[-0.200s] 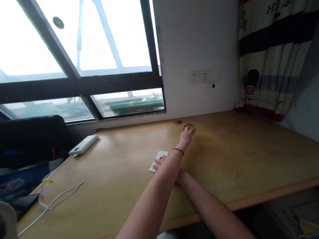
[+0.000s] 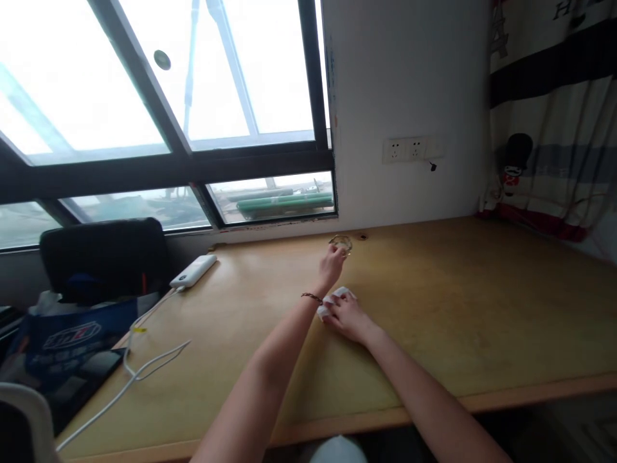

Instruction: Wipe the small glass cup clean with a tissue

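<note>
white cloth (image 2: 342, 292), folded, under right hand (image 2: 351, 317), grip unclear; left hand (image 2: 331, 263) grasping clear round dish (image 2: 342, 240)

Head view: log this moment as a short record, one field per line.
Left hand: holds a round, clear glass-like dish; lifted or resting, unclear
Right hand: on a folded white tissue, nearer the person
Surface: yellowish wooden desk
Desk's left: white rectangular power bank with a white cable
Behind: dark-framed window; white wall sockets
</note>
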The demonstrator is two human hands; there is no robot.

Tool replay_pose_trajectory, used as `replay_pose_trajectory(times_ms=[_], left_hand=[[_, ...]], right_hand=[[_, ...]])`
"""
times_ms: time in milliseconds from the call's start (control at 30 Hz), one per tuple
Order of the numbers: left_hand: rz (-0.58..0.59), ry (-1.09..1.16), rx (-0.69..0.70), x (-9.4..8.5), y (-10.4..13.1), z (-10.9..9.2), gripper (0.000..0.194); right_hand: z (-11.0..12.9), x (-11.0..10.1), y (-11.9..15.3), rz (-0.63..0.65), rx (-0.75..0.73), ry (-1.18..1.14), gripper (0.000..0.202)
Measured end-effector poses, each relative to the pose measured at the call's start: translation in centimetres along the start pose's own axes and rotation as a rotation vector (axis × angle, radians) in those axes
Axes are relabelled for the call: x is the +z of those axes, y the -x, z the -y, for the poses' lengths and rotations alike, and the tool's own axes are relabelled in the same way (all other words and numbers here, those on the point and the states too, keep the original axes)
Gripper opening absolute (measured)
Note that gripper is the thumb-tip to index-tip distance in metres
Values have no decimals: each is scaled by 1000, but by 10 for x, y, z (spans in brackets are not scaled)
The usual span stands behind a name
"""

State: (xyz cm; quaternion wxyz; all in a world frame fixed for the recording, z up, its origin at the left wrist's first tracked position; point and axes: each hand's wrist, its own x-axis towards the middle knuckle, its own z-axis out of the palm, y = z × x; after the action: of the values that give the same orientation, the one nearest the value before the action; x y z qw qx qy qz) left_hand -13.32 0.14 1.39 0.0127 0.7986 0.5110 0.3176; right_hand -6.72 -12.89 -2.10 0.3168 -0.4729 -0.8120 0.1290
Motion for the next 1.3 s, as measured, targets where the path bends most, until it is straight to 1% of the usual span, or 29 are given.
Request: replay_pose_trajectory(times_ms=[67,100,167,233,300,333,400,467,533,733,933,1300], left_hand=[[-34,-41,-21,-28,22,47,21],[-67,-62,-55,-40,34,71,21],[-117,-107,-147,-63,54,115,22],[-156,-145,-248,-81,70,152,23],[-198,-155,-318,-94,79,180,23],[-220,-154,-345,-99,82,191,24],[-253,-148,-393,-106,86,206,24],[-261,-143,-428,-107,87,214,23],[-258,-136,-438,-106,88,217,23],[-239,-100,-398,-100,89,220,23],[-203,-100,-423,-99,90,223,23],[-176,-130,-425,-99,89,226,25]], right_hand=[[5,-1,-2,11,11,94,37],[7,-1,-3,22,1,140,38],[12,1,-5,19,7,189,38],[16,4,-6,17,14,220,37],[17,4,-7,20,20,239,37],[17,4,-7,23,25,246,37],[15,4,-7,25,39,260,37],[12,4,-7,23,51,270,37],[10,6,-7,16,54,272,37],[10,7,-5,-22,16,261,36],[14,5,-2,-28,-38,247,34],[18,5,0,-42,-43,229,30]])
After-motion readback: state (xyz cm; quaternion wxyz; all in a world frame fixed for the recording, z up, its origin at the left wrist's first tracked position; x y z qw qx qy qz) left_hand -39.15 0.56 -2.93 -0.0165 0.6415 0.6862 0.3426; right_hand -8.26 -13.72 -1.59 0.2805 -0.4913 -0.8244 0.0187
